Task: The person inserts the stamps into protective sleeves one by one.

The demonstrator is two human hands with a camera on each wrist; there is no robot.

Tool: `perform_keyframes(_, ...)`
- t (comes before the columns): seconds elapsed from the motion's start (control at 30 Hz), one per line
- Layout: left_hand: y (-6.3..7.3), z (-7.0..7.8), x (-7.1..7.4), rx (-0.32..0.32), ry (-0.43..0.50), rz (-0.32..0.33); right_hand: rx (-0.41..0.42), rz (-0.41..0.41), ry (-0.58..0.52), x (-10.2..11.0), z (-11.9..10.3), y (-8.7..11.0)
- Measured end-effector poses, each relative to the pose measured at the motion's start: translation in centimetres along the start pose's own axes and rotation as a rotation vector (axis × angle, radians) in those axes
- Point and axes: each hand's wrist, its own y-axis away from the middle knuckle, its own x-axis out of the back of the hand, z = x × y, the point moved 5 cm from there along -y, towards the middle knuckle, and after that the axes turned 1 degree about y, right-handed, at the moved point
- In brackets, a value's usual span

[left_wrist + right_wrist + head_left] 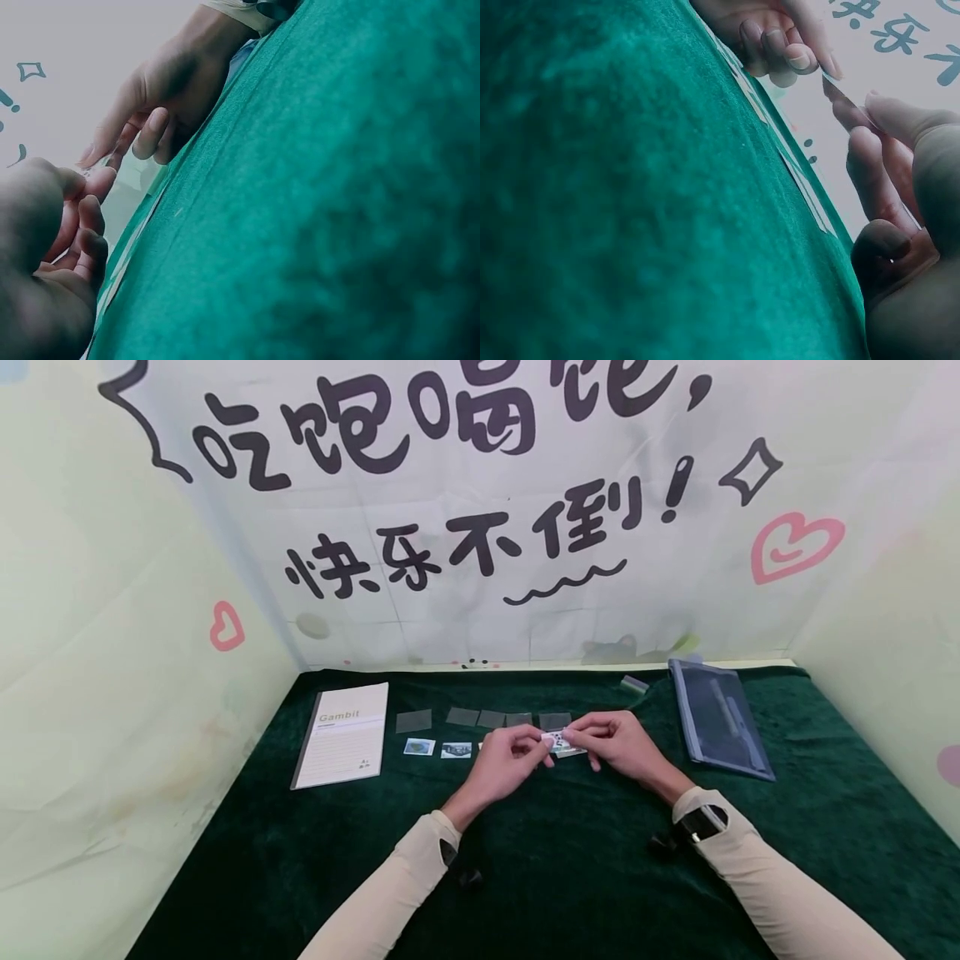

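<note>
Between both hands, just above the table, is a small printed card [557, 742]. My left hand [504, 767] pinches its left end between thumb and fingers. The right hand [626, 748] pinches its other end. In the right wrist view the card [846, 94] appears as a thin edge between the fingertips. Two small picture cards, one bluish-green [418, 747] and one greyish [456, 751], lie left of the hands. Behind them runs a row of several clear rectangular pieces [414, 721]. Another pale card lies partly hidden beneath the right hand.
A notebook [341, 739] marked "Gambit" lies at the left on the dark green cloth [570, 877]. To the right is a translucent blue zip pouch [722, 720]. A small shiny strip [634, 685] sits near the back edge, before a printed white backdrop [450, 635].
</note>
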Motion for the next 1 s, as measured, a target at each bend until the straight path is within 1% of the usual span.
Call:
perform_keyframes(0.13, -0.02, -0.36, 0.11, 0.005, 0.018, 0.021, 0.019, 0.016, 0.008, 0.01, -0.22, 0.02)
perform_keyframes(0.4, -0.08, -0.72, 0.14, -0.008, 0.03, 0.038, 0.017, 0.02, 0.044, -0.24, -0.26, 0.11)
perform_keyframes(0.57, -0.1, -0.68, -0.01, -0.014, 0.036, 0.031, 0.009, 0.013, 0.071, -0.55, -0.46, 0.19)
perform_keyframes(0.73, -0.02, -0.72, -0.05, -0.015, 0.067, 0.032, 0.003, 0.02, 0.067, -0.53, -0.65, 0.26)
perform_keyframes(1.0, -0.2, -0.75, -0.37, -0.036, 0.084, 0.001, 0.003, 0.038, 0.068, -0.33, -0.46, 0.22)
